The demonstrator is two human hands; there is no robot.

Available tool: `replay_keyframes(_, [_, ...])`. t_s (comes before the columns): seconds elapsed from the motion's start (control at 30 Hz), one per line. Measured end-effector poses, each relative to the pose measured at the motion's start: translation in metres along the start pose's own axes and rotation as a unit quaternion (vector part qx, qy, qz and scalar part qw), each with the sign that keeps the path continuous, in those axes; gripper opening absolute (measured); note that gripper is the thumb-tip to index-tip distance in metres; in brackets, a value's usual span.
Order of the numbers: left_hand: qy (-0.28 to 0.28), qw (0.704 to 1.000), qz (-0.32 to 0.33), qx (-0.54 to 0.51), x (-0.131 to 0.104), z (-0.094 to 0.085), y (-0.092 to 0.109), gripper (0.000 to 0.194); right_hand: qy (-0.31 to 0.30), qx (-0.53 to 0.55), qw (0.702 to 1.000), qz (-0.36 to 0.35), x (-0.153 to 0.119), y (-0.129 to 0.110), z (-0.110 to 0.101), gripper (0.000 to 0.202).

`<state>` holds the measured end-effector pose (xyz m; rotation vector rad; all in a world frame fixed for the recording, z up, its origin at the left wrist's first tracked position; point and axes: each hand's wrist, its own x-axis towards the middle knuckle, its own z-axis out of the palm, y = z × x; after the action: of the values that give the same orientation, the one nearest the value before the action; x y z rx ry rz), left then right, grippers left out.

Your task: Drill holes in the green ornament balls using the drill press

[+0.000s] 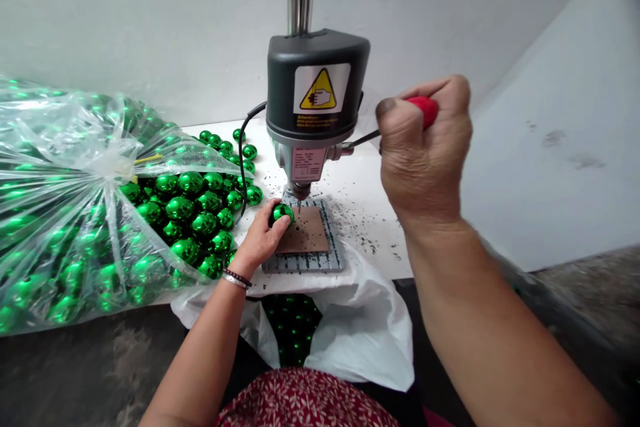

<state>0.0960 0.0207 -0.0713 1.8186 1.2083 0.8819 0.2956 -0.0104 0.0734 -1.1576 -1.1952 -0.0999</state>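
Observation:
A shiny green ball point(283, 215) is gripped between the thumb and fingers of my left hand point(263, 233), just left of the drill bit point(299, 205). Beneath it lies a brown board point(315, 232) on the slotted metal base point(335, 260) of a small drill press point(317, 53). My right hand point(427, 147) is closed around the red knob of the press's feed lever point(367, 138), raised to the right of the machine. The bit and the ball appear apart, with the bit above the board.
Loose green balls point(180, 208) spill from a big clear plastic bag point(60, 147) at the left. Dark shavings dot the white table point(370, 213). An open white bag point(365, 327) with green balls inside hangs at the table's front edge. A black cable point(243, 147) runs left of the press.

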Motion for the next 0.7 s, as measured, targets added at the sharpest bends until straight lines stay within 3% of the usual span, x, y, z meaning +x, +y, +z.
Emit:
replay_keyframes(0.23, [0.005, 0.999, -0.036, -0.018, 0.004, 0.006, -0.003, 0.062, -0.01, -0.016, 0.999, 0.04, 0.001, -0.008, 0.0, 0.019])
replay_keyframes(0.43, [0.008, 0.999, -0.042, -0.022, 0.007, 0.009, -0.008, 0.061, -0.024, -0.022, 0.999, -0.011, 0.0, 0.002, -0.002, 0.023])
replay_keyframes(0.7, [0.011, 0.999, -0.047, 0.0, 0.004, 0.013, 0.0, 0.057, -0.037, -0.025, 0.999, -0.006, 0.0, 0.002, -0.003, 0.026])
